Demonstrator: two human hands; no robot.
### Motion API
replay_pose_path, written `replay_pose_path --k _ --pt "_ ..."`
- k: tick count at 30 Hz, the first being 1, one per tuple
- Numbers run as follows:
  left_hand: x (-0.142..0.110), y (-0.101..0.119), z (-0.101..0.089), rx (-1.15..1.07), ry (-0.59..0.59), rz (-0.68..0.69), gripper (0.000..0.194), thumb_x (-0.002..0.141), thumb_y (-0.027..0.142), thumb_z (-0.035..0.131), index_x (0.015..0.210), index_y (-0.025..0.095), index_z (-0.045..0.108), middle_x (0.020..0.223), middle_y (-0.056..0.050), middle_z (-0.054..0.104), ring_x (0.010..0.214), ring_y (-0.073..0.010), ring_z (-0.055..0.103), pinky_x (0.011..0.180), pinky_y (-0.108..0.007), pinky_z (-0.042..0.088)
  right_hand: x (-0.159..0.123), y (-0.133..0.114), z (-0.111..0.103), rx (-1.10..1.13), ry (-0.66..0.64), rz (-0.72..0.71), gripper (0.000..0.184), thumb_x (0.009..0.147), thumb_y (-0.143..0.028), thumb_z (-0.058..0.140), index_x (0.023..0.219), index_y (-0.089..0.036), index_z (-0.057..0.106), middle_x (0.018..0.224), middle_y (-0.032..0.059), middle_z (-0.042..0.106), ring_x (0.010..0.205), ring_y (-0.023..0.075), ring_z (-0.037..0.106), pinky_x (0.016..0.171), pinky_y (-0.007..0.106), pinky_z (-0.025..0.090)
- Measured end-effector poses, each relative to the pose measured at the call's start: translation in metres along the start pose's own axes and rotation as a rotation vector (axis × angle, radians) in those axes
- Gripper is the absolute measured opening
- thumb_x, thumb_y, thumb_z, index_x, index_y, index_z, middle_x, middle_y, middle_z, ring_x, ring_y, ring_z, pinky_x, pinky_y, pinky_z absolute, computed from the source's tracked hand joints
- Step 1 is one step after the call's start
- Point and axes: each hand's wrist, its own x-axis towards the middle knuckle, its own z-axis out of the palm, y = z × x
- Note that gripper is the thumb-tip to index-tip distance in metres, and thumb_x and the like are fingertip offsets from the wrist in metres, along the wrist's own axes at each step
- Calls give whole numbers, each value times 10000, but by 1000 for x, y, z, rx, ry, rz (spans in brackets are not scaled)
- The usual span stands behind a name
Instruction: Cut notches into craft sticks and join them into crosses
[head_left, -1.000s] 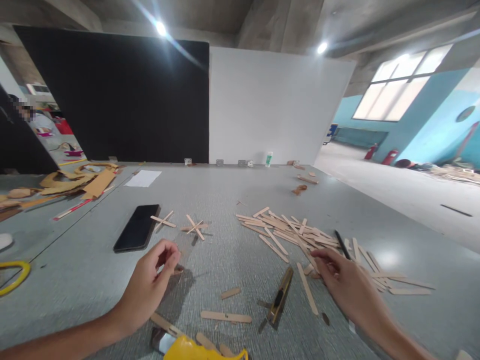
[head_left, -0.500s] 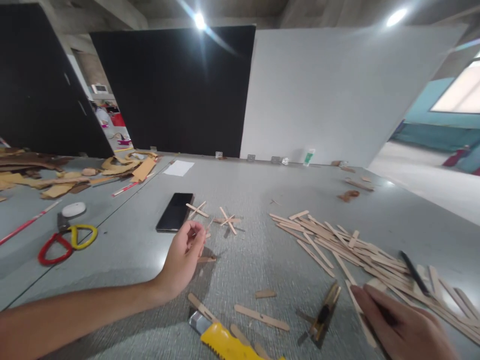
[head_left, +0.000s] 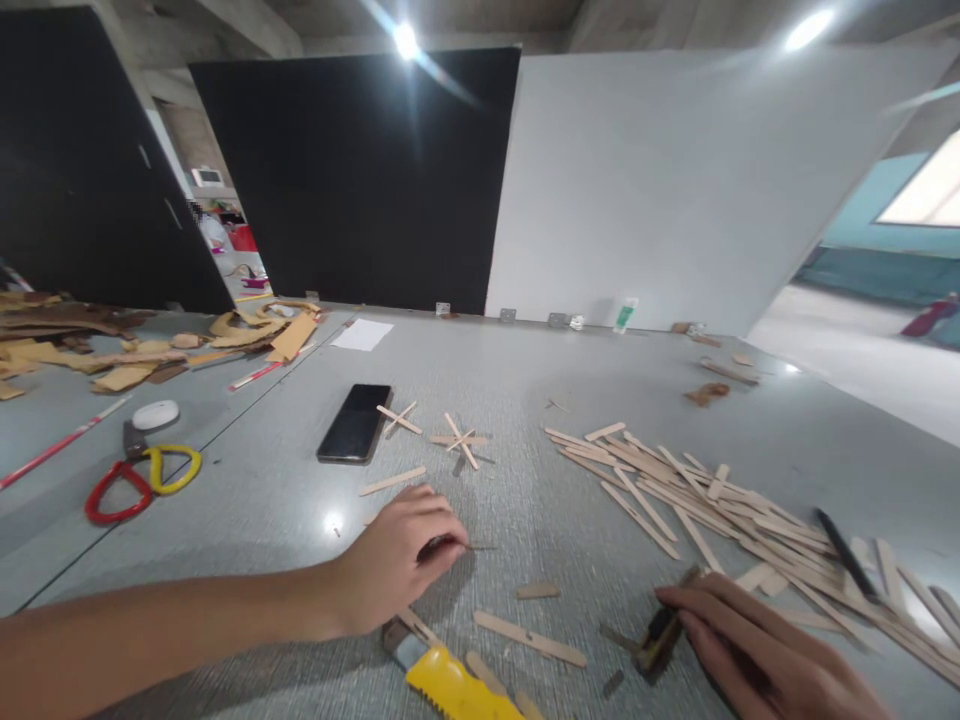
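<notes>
My left hand (head_left: 401, 560) rests low on the grey table (head_left: 525, 380), fingers curled in a pinch on a thin sliver I cannot name. A yellow utility knife (head_left: 450, 685) lies just below that hand. At the lower right, my right hand (head_left: 757, 655) lies on a brass-coloured cutter (head_left: 660, 635), fingers closing round its end. A heap of wooden craft sticks (head_left: 705, 495) spreads right of centre. Two small crosses of sticks (head_left: 457, 440) lie beside a black phone (head_left: 355, 423). One loose stick (head_left: 392, 481) lies above my left hand.
Red and yellow scissors (head_left: 139, 478) and a white puck (head_left: 155, 414) lie at the left. Cardboard scraps (head_left: 150, 350) pile up far left. A black pen (head_left: 844, 545) rests on the stick heap. Short stick pieces (head_left: 529, 638) lie near the front edge. Black and white panels stand behind.
My left hand has dropped from mid-air to the table nearer me, and a loose stick now lies where it was. My right hand has slid left onto the brass cutter.
</notes>
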Motion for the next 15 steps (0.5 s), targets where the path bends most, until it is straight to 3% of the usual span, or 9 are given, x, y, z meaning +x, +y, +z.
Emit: replay_pose_path --k 5,9,15 --pt "0 -1 0 16 -8 2 160 1011 121 616 989 218 742 947 -15 691 924 -184 613 840 -328 475 -5 7 7 -107 17 183 362 1066 -481 463 1197 -287 738 1208 78 766 1014 283 807 818 425 692" --pt "0 -2 0 14 -9 16 178 1025 132 601 999 226 750 936 -11 688 911 -174 627 807 -309 489 -1 10 5 -181 17 273 454 1060 -479 386 1176 -213 735 1188 140 750 1026 347 785 790 507 669" --pt "-3 0 -1 16 53 27 178 1059 187 564 1044 255 727 933 -1 679 875 -159 633 794 -293 519 5 12 0 -228 43 296 507 1023 -435 374 1205 -105 712 1176 218 719 1098 428 707 956 652 564"
